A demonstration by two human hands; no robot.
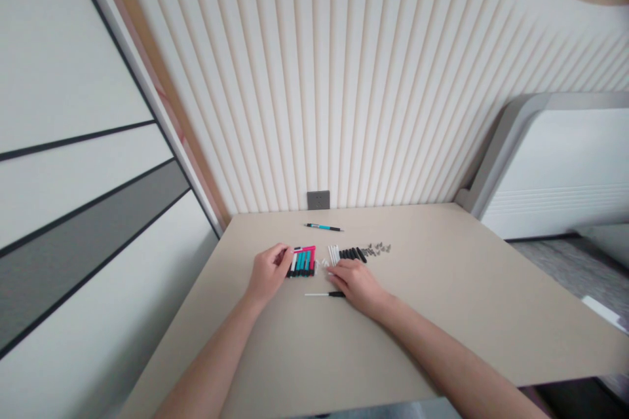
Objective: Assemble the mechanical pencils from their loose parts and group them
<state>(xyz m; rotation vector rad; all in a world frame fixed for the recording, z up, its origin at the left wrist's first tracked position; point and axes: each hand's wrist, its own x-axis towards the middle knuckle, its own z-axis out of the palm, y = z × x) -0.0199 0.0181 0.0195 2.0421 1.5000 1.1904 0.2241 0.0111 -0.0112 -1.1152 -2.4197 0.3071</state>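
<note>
My left hand (269,270) is closed on a pink pen barrel (305,249), held across the top of a row of coloured barrels (303,263). The row is white, teal and pink with black ends. My right hand (354,281) has its fingertips at small white pieces (324,263); whether one is pinched is too small to tell. Behind that hand lie several white refills (333,253) and black grips (350,253), with small metal parts (378,249) to their right. A white refill with a black grip (336,294) lies beside the right hand, nearer to me.
An assembled teal and black pen (323,227) lies near the back of the beige table (275,353). A dark socket (318,200) is on the ribbed wall behind. A white cabinet stands at the left and a grey-white headboard (555,163) at the right.
</note>
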